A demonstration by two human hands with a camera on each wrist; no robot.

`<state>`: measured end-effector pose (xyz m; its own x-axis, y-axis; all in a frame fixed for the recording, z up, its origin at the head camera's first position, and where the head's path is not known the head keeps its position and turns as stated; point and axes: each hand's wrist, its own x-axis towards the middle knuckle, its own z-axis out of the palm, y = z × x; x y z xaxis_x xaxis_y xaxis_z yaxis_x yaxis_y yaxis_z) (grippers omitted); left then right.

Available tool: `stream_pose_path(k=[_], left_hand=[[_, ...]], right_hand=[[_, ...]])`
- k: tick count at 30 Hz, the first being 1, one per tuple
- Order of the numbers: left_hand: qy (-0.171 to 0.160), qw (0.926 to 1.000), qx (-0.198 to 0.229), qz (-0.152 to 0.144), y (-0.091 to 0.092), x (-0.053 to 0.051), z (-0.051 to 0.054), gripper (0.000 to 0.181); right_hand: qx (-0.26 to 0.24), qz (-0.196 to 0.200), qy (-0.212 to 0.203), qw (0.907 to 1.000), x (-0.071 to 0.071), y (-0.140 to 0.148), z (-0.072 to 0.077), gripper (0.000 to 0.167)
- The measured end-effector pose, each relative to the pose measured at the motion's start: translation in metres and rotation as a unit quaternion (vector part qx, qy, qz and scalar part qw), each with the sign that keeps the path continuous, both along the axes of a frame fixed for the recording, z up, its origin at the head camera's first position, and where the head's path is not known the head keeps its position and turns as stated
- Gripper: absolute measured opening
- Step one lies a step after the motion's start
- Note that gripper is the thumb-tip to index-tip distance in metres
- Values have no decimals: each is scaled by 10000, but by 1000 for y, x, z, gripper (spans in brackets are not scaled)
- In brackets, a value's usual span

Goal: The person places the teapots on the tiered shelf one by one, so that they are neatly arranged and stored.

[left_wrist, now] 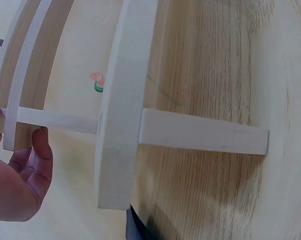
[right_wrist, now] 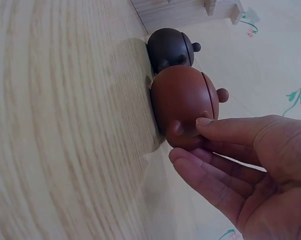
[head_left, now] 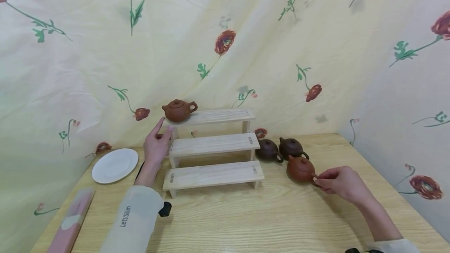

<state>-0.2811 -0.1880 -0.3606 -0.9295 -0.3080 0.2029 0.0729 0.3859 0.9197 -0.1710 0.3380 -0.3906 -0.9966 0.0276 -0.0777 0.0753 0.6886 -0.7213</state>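
A three-tier wooden shelf stands on the table, with a reddish-brown teapot at the left end of its top tier. My left hand holds the shelf's left side near the upper tiers; in the left wrist view its fingers curl at the shelf's end. On the right, my right hand pinches the handle of another reddish-brown teapot, which rests on the table. In the right wrist view, thumb and fingers close on that handle. Two dark teapots stand just behind it.
A white plate lies at the table's back left. Nearer, a pink and white flat object lies along the left edge. Floral cloth hangs behind the table.
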Motion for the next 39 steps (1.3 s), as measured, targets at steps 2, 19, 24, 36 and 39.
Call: stream_pose_path(k=[2, 19, 24, 36, 39], left_hand=[[-22, 10000, 4, 3, 0, 0, 0, 58], [-73, 9999, 108, -27, -1, 1, 0, 59], [-76, 9999, 78, -37, 0, 0, 1, 58], [-106, 9999, -21, -27, 0, 0, 2, 58], [-91, 10000, -22, -26, 0, 0, 2, 58]], right_hand=[[4, -37, 2, 10000, 1, 0, 0, 28], [416, -154, 208, 9988, -2, 3, -1, 31], [260, -158, 262, 9992, 1, 4, 4, 32], [78, -218, 355, 9991, 1, 1, 13, 34], [19, -230, 454, 9987, 1, 0, 18, 35]])
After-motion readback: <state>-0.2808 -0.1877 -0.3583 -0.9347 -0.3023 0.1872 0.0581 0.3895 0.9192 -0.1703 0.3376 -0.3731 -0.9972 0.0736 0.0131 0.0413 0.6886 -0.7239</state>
